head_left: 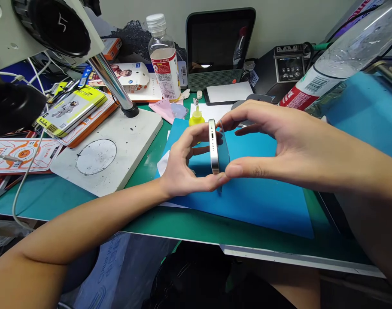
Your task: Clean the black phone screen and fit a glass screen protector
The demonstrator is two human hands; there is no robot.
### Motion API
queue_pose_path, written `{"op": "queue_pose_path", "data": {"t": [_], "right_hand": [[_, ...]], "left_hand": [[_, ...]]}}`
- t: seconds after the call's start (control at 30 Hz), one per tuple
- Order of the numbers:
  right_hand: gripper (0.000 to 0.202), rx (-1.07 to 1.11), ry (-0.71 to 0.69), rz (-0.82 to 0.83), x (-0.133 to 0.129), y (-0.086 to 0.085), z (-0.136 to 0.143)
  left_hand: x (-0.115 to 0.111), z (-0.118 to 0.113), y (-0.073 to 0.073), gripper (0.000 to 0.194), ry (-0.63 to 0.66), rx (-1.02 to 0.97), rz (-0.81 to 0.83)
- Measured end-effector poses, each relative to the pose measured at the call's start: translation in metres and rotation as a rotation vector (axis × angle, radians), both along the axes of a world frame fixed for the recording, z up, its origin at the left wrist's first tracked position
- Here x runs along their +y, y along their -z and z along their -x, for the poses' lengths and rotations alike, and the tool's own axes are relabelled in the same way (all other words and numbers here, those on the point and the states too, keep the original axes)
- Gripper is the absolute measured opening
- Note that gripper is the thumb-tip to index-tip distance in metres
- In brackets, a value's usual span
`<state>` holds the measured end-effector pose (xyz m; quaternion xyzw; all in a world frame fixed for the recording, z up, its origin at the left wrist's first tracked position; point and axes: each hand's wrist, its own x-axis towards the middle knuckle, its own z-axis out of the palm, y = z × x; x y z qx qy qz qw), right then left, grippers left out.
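Observation:
A silver-edged smartphone [213, 148] is held on edge above the blue mat [263, 201], its bottom end toward me. My left hand [183, 165] grips it from the left, thumb below and fingers on top. My right hand [279, 143] pinches a thin clear sheet [224, 150] against the phone's right face, thumb at the bottom and forefinger at the top.
A microscope stand [118, 141] with a white base sits left of the mat. Boxes of screen protectors [70, 111] lie at far left. A drink bottle [163, 60], a small yellow bottle [196, 116], a dark display [220, 47] and a soldering station [289, 64] stand behind.

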<state>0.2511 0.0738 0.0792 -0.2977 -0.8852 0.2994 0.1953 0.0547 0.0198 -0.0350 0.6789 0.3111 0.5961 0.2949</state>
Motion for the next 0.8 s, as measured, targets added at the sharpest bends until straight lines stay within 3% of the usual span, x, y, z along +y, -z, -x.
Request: {"op": "queue_pose_path", "data": {"t": [0.53,0.8], "right_hand": [[0.053,0.005,-0.015,-0.035,-0.003,-0.003,0.0],[0.055,0.045,-0.024,0.032,0.0,0.003,-0.012]], "left_hand": [[-0.004,-0.001,-0.006,0.069,-0.105,0.04,-0.087],[-0.013,0.003,-0.012,0.073,-0.096,0.107,-0.041]]}}
